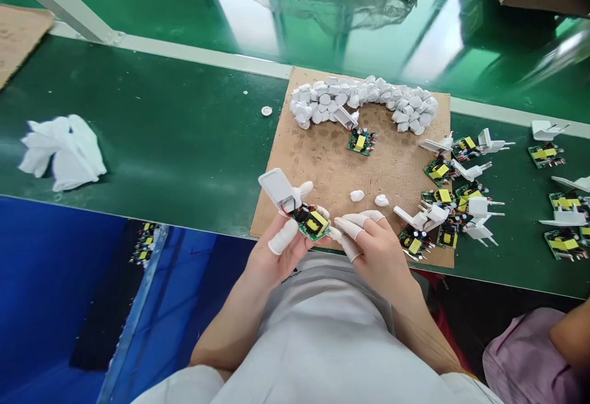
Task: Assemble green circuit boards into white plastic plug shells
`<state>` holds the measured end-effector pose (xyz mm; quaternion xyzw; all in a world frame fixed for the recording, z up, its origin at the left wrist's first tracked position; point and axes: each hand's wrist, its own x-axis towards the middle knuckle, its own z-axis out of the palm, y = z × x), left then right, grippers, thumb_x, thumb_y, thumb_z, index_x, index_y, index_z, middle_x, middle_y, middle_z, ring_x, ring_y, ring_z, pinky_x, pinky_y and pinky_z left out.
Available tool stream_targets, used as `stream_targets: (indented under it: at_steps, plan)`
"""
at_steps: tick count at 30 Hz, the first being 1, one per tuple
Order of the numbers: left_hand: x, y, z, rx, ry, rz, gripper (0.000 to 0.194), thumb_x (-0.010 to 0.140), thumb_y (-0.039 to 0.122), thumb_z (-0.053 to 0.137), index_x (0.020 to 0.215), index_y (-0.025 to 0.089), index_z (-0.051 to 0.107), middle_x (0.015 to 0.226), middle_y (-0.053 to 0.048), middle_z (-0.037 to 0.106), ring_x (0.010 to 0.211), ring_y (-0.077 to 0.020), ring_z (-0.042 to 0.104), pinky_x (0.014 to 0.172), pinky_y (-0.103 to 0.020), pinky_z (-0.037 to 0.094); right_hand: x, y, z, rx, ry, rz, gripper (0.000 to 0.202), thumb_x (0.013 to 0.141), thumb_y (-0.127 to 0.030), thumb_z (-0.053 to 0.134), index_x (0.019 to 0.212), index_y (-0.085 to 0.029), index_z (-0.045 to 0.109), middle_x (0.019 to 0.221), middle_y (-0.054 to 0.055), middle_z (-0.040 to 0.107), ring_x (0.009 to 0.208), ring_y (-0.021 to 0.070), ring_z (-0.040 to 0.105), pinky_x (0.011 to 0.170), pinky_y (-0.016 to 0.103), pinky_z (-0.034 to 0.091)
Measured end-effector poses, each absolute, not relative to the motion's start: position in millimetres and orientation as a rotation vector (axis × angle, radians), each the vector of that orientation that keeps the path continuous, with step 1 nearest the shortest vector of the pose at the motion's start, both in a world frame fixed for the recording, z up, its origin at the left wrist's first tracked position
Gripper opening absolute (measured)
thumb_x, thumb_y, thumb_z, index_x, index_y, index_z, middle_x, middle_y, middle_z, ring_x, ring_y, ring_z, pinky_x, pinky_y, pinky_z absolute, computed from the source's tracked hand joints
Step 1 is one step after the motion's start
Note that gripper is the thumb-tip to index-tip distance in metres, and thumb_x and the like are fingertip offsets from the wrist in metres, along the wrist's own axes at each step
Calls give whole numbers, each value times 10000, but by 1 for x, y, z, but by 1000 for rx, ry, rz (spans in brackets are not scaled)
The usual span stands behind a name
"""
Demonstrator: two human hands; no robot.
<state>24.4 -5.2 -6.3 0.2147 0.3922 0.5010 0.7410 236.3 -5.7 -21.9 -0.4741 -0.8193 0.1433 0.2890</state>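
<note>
My left hand holds a green circuit board with a yellow transformer, just above the front edge of a cardboard sheet. A white plastic plug housing hangs on the board by a red wire and tilts up to the left. My right hand is at the board's right corner, its fingertips pressed together. Whatever they pinch is too small to make out. White finger cots cover fingers of both hands. Two small white lumps, the nearer one a soft-looking lump, lie on the cardboard beyond my right hand.
Many white-grey pieces form a curved pile at the cardboard's back. One wired board lies before it. Several boards with plug housings crowd the right side; more stand farther right. White gloves lie left. A person's lilac-clothed part shows lower right.
</note>
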Motion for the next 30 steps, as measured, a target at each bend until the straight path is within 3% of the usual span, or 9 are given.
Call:
stream_targets:
  at_steps: [4,8,11,14,23,30]
  plan:
    - [32,-6,-8,497,819,1097,666,881,460,808,1497,343,583,1203,-70,764,1191,-293,717,1023,-483,597,238,-8,-5,-1212,-1837,677,340,966,-101,637,1239,-275,743,1097,93,773,963,244,715,811,402,635]
    - [45,-5,-11,547,788,1090,625,851,471,832,1424,323,630,1238,-95,763,1236,-334,713,1079,-537,557,241,-17,21,-991,-1565,1004,422,935,-48,674,1228,-336,772,1176,73,755,998,224,741,805,361,643]
    - [54,-6,-12,603,779,1079,607,833,513,838,1371,295,664,1272,-128,755,1258,-360,700,1081,-541,550,237,-25,32,-965,-1555,1084,480,929,-29,674,1276,-350,763,1242,78,740,983,214,743,829,370,646]
    - [59,-7,-15,666,788,1113,584,839,497,835,1358,287,670,1277,-141,759,1250,-360,704,1082,-548,546,233,-30,33,-1035,-1490,1070,498,924,-11,684,1294,-340,740,1147,62,762,948,199,730,790,342,628]
    - [66,-9,-14,776,855,1250,286,839,374,861,1084,242,797,1076,-112,830,1025,-282,787,964,-473,623,225,-28,24,-1138,-1492,824,354,931,-74,713,1178,-318,780,1118,70,677,874,178,701,653,295,590]
    - [69,-14,-11,874,912,1278,298,809,413,879,1036,229,823,914,-94,797,843,-255,771,838,-428,644,217,-25,19,-1154,-1385,1003,35,978,-247,697,1008,-263,705,965,46,602,737,161,591,570,282,509]
